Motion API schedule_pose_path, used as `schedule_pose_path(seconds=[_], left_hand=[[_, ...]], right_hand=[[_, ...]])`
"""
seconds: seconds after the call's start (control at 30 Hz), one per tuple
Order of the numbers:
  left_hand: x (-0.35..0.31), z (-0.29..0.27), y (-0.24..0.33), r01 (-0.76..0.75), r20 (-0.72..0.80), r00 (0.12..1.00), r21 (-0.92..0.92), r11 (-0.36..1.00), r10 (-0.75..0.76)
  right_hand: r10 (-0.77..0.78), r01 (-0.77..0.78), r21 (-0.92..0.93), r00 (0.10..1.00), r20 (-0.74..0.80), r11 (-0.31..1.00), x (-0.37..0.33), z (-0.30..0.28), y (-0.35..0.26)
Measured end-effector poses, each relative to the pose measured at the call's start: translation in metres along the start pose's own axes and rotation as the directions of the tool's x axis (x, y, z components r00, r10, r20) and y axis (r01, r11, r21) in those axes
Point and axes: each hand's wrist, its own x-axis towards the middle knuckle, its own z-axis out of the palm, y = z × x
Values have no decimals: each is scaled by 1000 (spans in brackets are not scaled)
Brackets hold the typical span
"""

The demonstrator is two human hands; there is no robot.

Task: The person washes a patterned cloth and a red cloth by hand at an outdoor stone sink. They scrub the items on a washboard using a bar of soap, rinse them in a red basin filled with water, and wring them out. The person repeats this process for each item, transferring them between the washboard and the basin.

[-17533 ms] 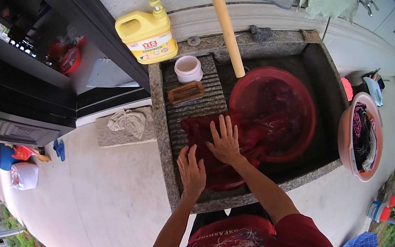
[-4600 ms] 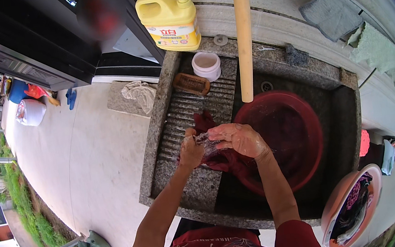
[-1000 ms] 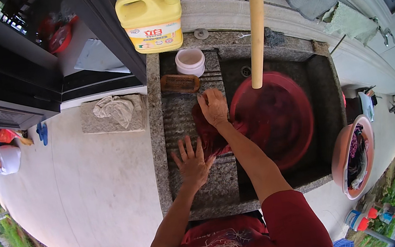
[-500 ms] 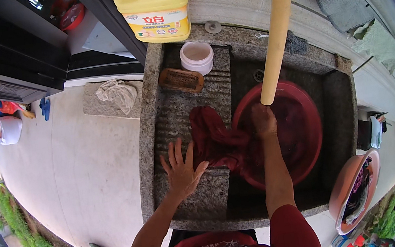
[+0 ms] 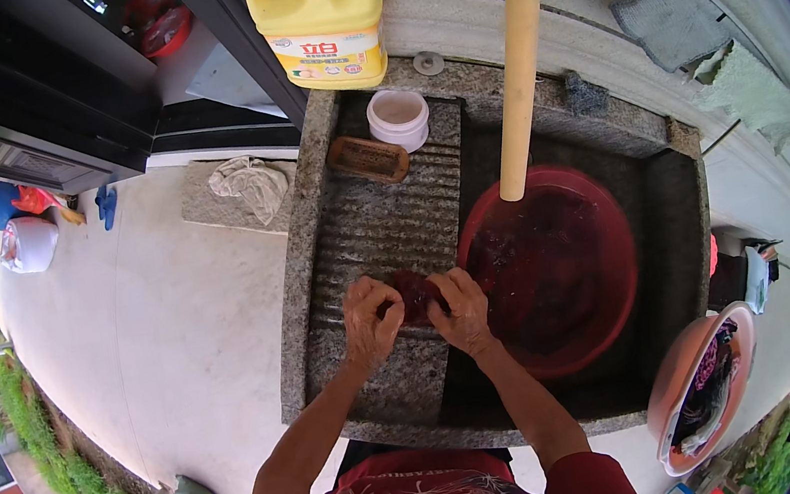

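A wet dark red cloth (image 5: pixel 414 297), bunched up, lies on the ribbed stone washboard (image 5: pixel 393 232) of a stone sink. My left hand (image 5: pixel 370 319) grips its left side with curled fingers. Opposite it, my right hand (image 5: pixel 461 308) pinches the cloth's right side, near the basin's rim. Part of the cloth is hidden under my fingers. To the right, a red basin (image 5: pixel 627 260) of dark water stands in the sink. Over the basin hangs the end of a pale yellow tube (image 5: pixel 518 78).
A scrubbing brush (image 5: pixel 367 158) and a white tub (image 5: pixel 398 123) sit at the washboard's far end. Behind them stands a yellow pump jug (image 5: pixel 326 42). An orange-pink basin (image 5: pixel 660 392) of clothes is beyond the sink's near right corner. A pale rag (image 5: pixel 251 188) lies left.
My right hand has come out of the basin and moved left to the washboard. My left hand, spread before, has closed on the cloth. The cloth is now gathered smaller and nearer me.
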Motion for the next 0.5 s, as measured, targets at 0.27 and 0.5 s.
schedule_pose_path(seconds=[0.27,0.5], left_hand=[[55,32,31,49,8,998,639,767,-70],[15,29,14,63,-195,980,501,863,42]], right_hand=[[-53,-18,-532,992,-117,847,54,22,3],[-39,-17,-226,970,-239,974,21,33,-20]])
